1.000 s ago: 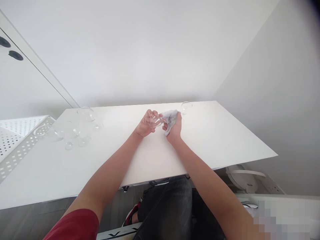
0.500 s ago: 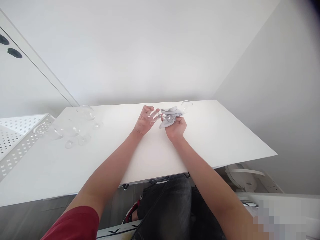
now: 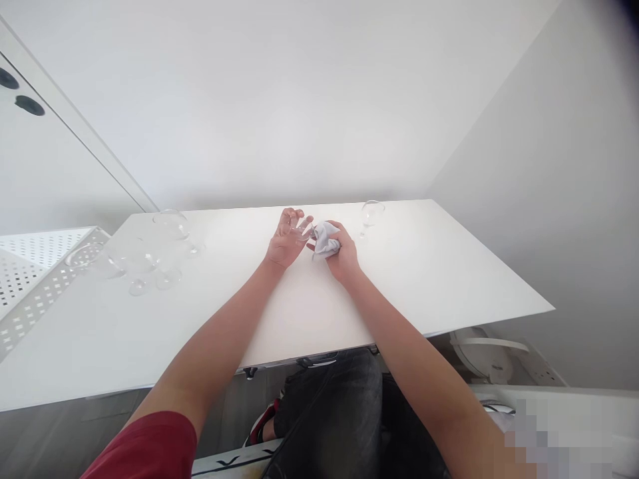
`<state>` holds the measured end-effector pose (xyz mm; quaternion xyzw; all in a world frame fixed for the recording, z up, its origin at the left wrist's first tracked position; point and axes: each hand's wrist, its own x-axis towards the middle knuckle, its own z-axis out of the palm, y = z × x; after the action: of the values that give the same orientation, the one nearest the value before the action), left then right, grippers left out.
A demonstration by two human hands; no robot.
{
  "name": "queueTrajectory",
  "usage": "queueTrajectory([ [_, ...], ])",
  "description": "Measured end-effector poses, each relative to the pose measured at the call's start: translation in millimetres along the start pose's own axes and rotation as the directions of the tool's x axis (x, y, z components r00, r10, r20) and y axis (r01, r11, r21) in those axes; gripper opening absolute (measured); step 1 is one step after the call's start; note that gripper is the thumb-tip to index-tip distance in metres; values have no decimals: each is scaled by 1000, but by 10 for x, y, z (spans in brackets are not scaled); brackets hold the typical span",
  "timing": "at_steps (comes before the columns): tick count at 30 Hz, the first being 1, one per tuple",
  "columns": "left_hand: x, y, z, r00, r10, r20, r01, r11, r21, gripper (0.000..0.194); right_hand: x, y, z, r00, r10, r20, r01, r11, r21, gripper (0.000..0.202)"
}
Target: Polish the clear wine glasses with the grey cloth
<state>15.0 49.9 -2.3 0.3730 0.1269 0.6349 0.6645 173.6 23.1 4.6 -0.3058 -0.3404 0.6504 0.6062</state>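
Over the middle of the white table (image 3: 304, 313), my left hand (image 3: 286, 243) cradles the bowl of a clear stemmed glass (image 3: 299, 229), its fingers curled around it. The glass lies on its side in the air, stem toward the right. My right hand (image 3: 345, 254) is closed on a light grey cloth (image 3: 326, 241), bunched around the foot end of the glass, so that end is hidden. Another clear glass (image 3: 373, 213) stands near the table's back edge, just right of my right hand.
Several clear stemmed glasses (image 3: 142, 256) are grouped on the left of the table. A white perforated rack (image 3: 44, 256) is at the far left. The wall (image 3: 299, 100) rises behind the table's back edge.
My right hand has moved slightly left, and the cloth is now bunched more tightly around the glass's foot end. The glass at the back right is less covered.
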Motion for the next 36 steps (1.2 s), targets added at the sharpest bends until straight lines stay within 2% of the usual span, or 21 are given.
queueTrajectory([
  [3, 1, -2, -17, 998, 22, 55, -22, 1000, 8, 51, 15, 8, 7, 997, 43, -70, -50, 993, -103, 20],
  [6, 1, -28, -33, 991, -8, 134, 2, 999, 49, 52, 36, 4, -13, 991, 105, -80, -111, 991, -81, 25],
  [8, 4, -41, -37, 990, -35, 139, 26, 998, 65, 50, 19, 5, -12, 990, 99, -104, -110, 988, -112, 25],
  [10, 7, -43, -39, 994, -37, 107, 33, 998, 46, 47, -34, 12, 14, 987, -27, -159, -8, 976, -219, 26],
  [13, 13, -31, -49, 999, -23, 44, 23, 1000, -3, 41, -130, 23, 70, 943, -277, -183, 193, 906, -376, 29],
  [15, 17, -28, -65, 999, -12, 35, 12, 1000, -20, 38, -154, 26, 87, 931, -324, -170, 239, 889, -391, 29],
  [17, 21, -37, -87, 997, -10, 78, 11, 1000, -14, 40, -130, 28, 75, 953, -256, -160, 188, 918, -349, 27],
  [20, 32, -63, -119, 981, -51, 185, 49, 999, 18, 50, -65, 33, 33, 983, -73, -167, 21, 955, -297, 26],
  [21, 37, -71, -128, 976, -65, 206, 62, 998, 22, 53, -53, 34, 21, 980, -79, -184, 17, 947, -319, 26],
  [24, 49, -81, -141, 981, -44, 186, 49, 999, -19, 53, -60, 39, 8, 939, -286, -192, 171, 872, -459, 20],
  [25, 51, -77, -140, 985, -30, 169, 35, 999, -32, 52, -71, 42, 8, 935, -312, -170, 197, 854, -481, 20],
  [28, 48, -51, -119, 989, -30, 142, 34, 999, -25, 47, -89, 62, 6, 972, -185, -148, 92, 871, -482, 23],
  [30, 39, -26, -86, 990, -54, 130, 55, 998, -9, 45, -85, 76, 1, 968, -192, -160, 77, 838, -541, 25],
  [33, 21, 12, -21, 996, -49, 72, 50, 999, -12, 42, -59, 76, -8, 902, -416, -121, 230, 696, -680, 30],
  [36, 14, 35, 32, 999, -17, -46, 17, 1000, -10, 42, -35, 35, -23, 795, -602, -74, 335, 539, -773, 33],
])
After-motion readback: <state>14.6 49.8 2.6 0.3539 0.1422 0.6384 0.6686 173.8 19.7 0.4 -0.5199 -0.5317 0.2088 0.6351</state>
